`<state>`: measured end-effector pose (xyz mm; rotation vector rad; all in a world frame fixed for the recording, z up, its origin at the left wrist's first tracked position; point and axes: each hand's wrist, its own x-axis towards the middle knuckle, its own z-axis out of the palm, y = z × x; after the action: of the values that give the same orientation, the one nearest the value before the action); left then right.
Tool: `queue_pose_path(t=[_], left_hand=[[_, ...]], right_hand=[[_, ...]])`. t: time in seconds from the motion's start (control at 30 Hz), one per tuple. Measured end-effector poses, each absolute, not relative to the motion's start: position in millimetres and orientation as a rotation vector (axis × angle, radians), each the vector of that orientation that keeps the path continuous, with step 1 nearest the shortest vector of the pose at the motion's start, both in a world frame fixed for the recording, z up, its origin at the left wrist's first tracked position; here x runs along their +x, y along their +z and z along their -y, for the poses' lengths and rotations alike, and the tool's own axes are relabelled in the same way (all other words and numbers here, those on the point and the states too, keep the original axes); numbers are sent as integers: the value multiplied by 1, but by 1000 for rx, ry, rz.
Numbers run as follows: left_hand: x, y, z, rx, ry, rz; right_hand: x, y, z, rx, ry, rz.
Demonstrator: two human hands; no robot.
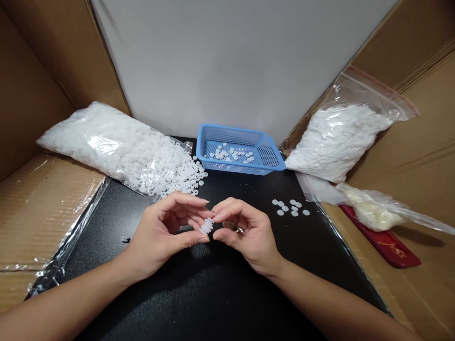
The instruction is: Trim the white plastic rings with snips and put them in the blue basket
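Note:
Both hands meet over the middle of the black table [199,293]. My left hand [167,232] pinches a small stack of white plastic rings [206,226] between thumb and fingers. My right hand [245,232] is curled, its fingertips touching the top of the same stack; a small metallic bit shows in its palm. A few loose white rings [290,207] lie on the table just right of my right hand.
An open clear bag of white rings [121,147] spills toward the centre at the left. A blue mesh basket [273,163] holding several white pieces stands at the back. Another bag of white parts [341,137] leans right, above a smaller bag [377,210] and a red flat object [391,246]. Cardboard walls enclose both sides.

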<state>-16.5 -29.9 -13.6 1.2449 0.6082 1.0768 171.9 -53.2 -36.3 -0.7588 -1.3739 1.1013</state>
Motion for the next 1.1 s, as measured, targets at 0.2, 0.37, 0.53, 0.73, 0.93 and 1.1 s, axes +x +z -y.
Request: queue_pose_path(t=[0.2,0.37,0.53,0.73,0.93,1.1], left_hand=[[-17,-12,35,1300,1073,-673],[-16,-12,38,1295,1090,-678],[-16,-12,38,1274,1083,-671],[-15,-9,37,1290,1142,-723],[-16,-6,37,1373,1203,-749],[-17,-7,37,1408,1193,-749]], right_hand=[[170,-35,53,-777,1109,1335],[171,-34,54,-808,1141,1305],[169,-34,54,-838,1113,1325],[176,-29,54,-878,1014,1339],[196,-7,58,-879,750,1773],[201,-4,54,-822,490,1938]])
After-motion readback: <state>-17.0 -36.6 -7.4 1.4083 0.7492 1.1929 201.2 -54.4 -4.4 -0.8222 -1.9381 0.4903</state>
